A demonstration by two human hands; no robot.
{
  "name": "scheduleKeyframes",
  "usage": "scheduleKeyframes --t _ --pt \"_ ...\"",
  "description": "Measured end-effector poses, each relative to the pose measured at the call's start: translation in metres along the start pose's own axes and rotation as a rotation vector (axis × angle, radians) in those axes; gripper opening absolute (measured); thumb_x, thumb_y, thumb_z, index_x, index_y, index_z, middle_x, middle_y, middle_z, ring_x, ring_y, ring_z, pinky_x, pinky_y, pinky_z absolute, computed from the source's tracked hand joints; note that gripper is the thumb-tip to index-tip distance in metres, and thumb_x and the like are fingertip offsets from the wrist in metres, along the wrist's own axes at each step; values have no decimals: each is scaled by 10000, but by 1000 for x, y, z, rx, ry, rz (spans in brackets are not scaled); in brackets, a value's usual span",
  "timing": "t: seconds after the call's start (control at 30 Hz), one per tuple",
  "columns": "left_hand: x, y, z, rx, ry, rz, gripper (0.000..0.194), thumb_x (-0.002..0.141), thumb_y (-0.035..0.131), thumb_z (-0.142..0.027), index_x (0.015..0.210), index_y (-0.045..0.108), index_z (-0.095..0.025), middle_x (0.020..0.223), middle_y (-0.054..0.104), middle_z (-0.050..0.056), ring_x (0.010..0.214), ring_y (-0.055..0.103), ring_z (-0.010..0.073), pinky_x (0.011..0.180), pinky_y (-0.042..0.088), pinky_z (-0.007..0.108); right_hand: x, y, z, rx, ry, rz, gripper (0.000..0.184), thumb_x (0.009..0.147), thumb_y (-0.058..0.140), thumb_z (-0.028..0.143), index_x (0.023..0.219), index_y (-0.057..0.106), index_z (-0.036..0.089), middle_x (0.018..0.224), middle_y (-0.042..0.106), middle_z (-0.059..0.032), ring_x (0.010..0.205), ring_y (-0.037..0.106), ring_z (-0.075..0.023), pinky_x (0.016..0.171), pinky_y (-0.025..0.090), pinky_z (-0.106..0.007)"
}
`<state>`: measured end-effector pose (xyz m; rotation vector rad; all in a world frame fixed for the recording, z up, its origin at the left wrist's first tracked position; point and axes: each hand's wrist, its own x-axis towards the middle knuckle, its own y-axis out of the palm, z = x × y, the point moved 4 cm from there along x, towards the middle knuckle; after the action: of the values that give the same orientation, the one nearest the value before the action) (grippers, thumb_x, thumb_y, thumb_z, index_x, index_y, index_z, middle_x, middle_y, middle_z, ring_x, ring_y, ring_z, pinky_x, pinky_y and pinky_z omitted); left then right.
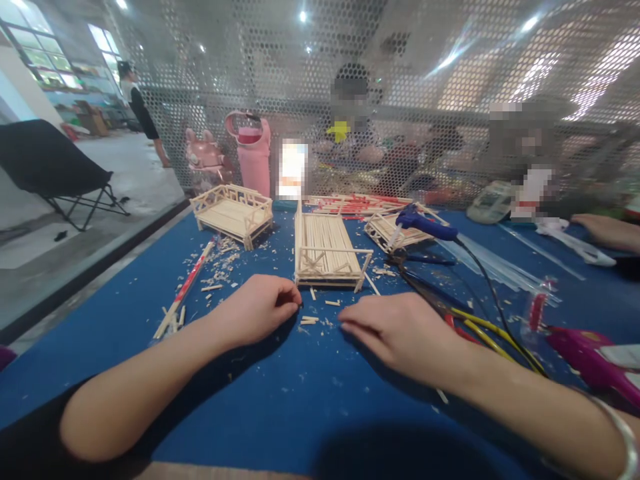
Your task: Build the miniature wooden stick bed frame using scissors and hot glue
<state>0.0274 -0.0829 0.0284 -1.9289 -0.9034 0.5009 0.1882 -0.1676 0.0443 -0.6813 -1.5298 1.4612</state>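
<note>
A small bed-shaped frame of thin wooden sticks [327,247] stands in the middle of the blue table, a railing at its front end. My left hand [263,307] rests just in front of its near left corner, fingers curled and thumb close to the index finger. To the right, my right hand [400,330] hovers low over the table with its fingers drawn together in a pinch. Whatever either hand might hold is hidden or too small to make out. Between the fingertips lie short cut stick pieces [309,321] and crumbs.
At back left sits a railed stick model [233,213]; another [395,227] is at right, beneath a blue-handled glue gun [425,223]. Yellow-handled pliers [487,337] and a magenta glue gun [585,360] lie right. Behind stand a pink bottle [254,157] and perforated screen [300,80].
</note>
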Motion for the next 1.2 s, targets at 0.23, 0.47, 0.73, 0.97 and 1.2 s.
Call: scheduleKeyframes --t 0.23,0.47,0.73,0.97,1.2 --pt "-3 0 -3 93 71 142 146 753 544 -190 761 690 -192 750 682 4 703 601 141 624 393 213 29 34 15 95 101 95 206 879 494 260 920 691 215 831 672 -44 754 616 -159 637 398 -249" --pt "-8 5 -7 130 98 173 116 749 609 -268 796 692 -203 787 682 17 752 608 170 648 398 243 31 41 16 245 183 27 140 850 523 180 834 663 189 814 651 -34 754 583 -150 661 398 -253" --pt "-11 12 -17 203 216 143 147 771 525 -199 762 668 -171 731 654 33 672 579 161 588 373 242 26 39 13 322 194 53 97 831 533 150 814 626 176 818 612 -36 774 562 -151 702 411 -262" --pt "-14 7 -18 -64 111 59 153 717 651 -291 664 573 -171 628 584 -21 589 515 127 527 341 226 25 36 16 369 147 -10 147 873 421 149 763 515 178 772 564 -39 715 514 -147 650 401 -275" --pt "-12 14 -26 -1114 19 -53 245 661 724 -338 735 587 -149 586 625 -13 562 598 121 601 475 256 20 32 19 1295 233 -321 152 891 434 323 795 379 219 646 507 40 588 520 -94 566 445 -239"
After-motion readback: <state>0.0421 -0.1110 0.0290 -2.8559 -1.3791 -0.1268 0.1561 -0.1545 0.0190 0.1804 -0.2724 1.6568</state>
